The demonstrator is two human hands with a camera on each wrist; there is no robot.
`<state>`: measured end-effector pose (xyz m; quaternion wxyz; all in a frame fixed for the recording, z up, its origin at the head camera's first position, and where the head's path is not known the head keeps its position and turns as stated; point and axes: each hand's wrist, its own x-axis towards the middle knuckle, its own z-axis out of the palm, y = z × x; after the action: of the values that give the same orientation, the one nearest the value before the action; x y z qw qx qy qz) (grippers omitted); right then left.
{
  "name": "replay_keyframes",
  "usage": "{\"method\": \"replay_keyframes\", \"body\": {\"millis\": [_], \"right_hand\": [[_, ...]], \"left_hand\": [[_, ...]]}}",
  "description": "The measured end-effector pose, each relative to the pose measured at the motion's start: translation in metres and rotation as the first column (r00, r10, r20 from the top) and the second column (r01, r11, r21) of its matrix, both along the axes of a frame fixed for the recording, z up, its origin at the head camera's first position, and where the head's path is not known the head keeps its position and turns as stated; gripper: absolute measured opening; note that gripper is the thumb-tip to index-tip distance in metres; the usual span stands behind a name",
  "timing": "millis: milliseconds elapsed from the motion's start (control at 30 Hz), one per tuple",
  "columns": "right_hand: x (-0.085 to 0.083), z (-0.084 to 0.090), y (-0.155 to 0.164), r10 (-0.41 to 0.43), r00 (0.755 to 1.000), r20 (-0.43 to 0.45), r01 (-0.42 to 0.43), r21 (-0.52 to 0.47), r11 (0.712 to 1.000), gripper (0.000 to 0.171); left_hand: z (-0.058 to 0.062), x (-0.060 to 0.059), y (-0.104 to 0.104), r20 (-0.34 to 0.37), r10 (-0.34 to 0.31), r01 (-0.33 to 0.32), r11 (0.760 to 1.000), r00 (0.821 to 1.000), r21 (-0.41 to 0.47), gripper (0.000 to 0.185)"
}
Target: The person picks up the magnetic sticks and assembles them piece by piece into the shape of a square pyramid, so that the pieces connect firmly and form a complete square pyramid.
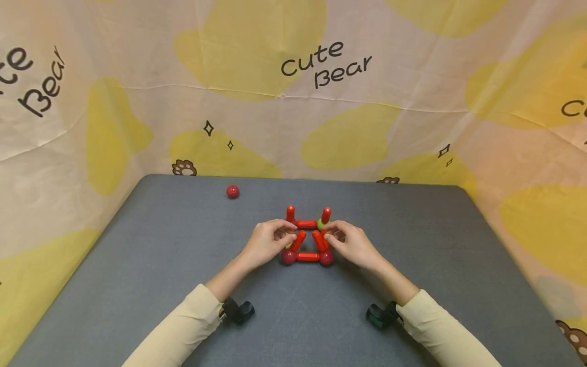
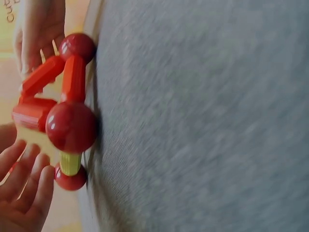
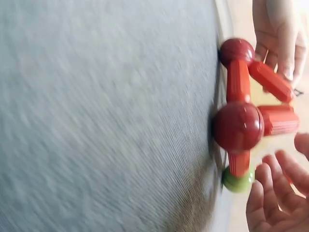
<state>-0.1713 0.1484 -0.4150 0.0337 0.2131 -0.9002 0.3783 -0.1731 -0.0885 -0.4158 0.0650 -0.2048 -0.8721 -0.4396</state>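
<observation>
A frame of magnetic sticks and balls stands on the table. Its front has two dark red balls joined by a red stick. From these balls two red sticks rise, tilted towards each other. The back edge has a red stick, a green ball and two raised sticks. A yellow stick forms the left side. My left hand is beside the left tilted stick, fingers loosely spread. My right hand mirrors it at the right tilted stick, with relaxed fingers around its upper end.
A loose red ball lies at the back left of the grey table. Printed cloth hangs around the table's back and sides. Black wrist devices sit on both forearms, just above the table.
</observation>
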Motion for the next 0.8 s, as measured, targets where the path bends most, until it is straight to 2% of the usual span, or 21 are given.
{"method": "replay_keyframes", "body": {"millis": [133, 267, 533, 800], "right_hand": [[-0.009, 0.002, 0.005, -0.094, 0.995, -0.042, 0.092, -0.052, 0.994, 0.024], [-0.019, 0.003, 0.005, -0.142, 0.989, -0.039, 0.139, -0.076, 0.987, 0.033], [-0.031, 0.002, -0.003, -0.095, 0.995, -0.031, 0.093, -0.057, 0.994, 0.036], [-0.035, -0.001, -0.005, -0.091, 0.995, -0.052, 0.088, -0.047, 0.995, 0.028]], "left_hand": [[0.002, -0.009, -0.004, -0.052, 0.117, -0.114, 0.992, 0.992, 0.056, 0.012], [0.004, -0.018, -0.005, -0.045, 0.191, -0.186, 0.978, 0.981, 0.092, 0.019], [0.0, -0.029, 0.0, 0.02, 0.15, -0.151, 0.987, 0.988, 0.055, 0.032], [0.001, -0.034, 0.006, 0.006, 0.154, -0.154, 0.987, 0.988, 0.038, 0.029]]}}
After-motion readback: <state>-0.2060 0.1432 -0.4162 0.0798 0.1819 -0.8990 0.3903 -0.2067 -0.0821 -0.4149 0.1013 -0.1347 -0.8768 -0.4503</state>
